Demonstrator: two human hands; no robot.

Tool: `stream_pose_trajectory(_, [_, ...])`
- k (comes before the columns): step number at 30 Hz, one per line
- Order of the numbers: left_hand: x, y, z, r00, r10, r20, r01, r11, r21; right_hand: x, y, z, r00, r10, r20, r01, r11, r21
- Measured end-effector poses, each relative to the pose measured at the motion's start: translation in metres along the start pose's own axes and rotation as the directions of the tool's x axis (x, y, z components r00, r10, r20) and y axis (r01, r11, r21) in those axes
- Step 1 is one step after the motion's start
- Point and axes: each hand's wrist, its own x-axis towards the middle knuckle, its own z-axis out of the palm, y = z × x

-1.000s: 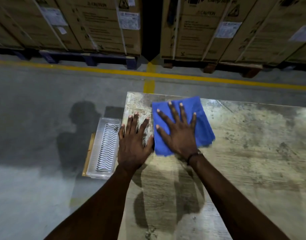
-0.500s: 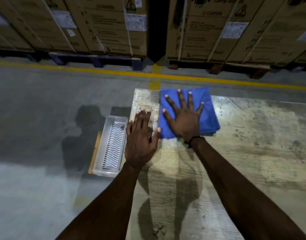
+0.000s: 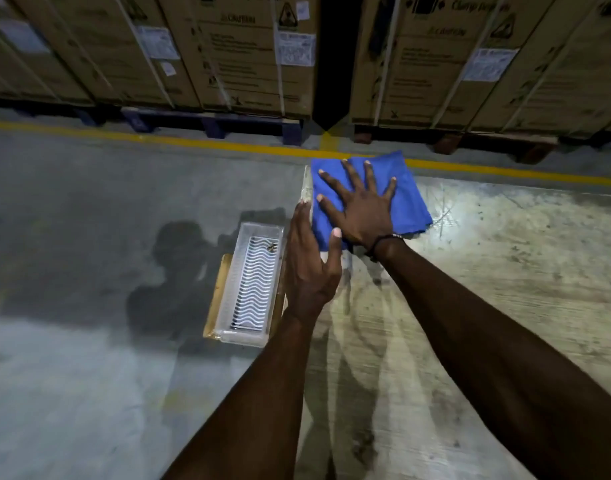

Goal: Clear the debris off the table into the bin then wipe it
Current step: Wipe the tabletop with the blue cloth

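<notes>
My right hand point(image 3: 361, 211) flat on blue cloth point(image 3: 406, 195), fingers point(image 3: 347, 174) spread, bench point(image 3: 487, 271) corner, left hand point(image 3: 309, 261) open at edge, fingers together, bin point(image 3: 253, 289) below.

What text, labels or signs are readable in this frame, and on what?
"CAUTION": faint, on the brown cardboard box left of the gap, beside a triangular warning sign.
"Clamp...": partly legible, rest blurred, on the brown cardboard box right of the gap.
White paper shipping labels: print too small to read.
Blue cloth, clear plastic bin, scuffed table: no text.
</notes>
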Motion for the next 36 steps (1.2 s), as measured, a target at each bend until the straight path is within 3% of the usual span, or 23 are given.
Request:
stream_pose_trajectory(5, [-0.004,-0.002,-0.02,0.99,-0.09,0.105,0.101,0.99,-0.102,-0.016,-0.03,0.003,0.993,-0.114,0.024,0.113,0.993,0.023])
stream_pose_trajectory(10, [-0.046,-0.029,-0.059,0.985,-0.053,0.165,0.061,0.997,-0.045,-0.057,-0.051,0.006,0.991,-0.133,-0.031,0.134,0.99,0.038])
stream_pose_trajectory(16, [-0.096,-0.044,-0.114,0.96,0.051,0.276,-0.082,0.992,0.101,-0.138,-0.065,0.014,0.988,-0.134,-0.074,0.136,0.991,0.02])
stream_pose_trajectory(25, [-0.154,-0.045,-0.168,0.948,0.036,0.317,-0.071,0.992,0.1,-0.285,-0.101,0.018,0.974,-0.206,-0.096,0.207,0.978,0.007])
stream_pose_trajectory(36, [-0.202,-0.031,-0.186,0.879,0.093,0.468,-0.191,0.967,0.168,-0.423,-0.132,0.005,0.984,-0.177,0.016,0.177,0.984,-0.023])
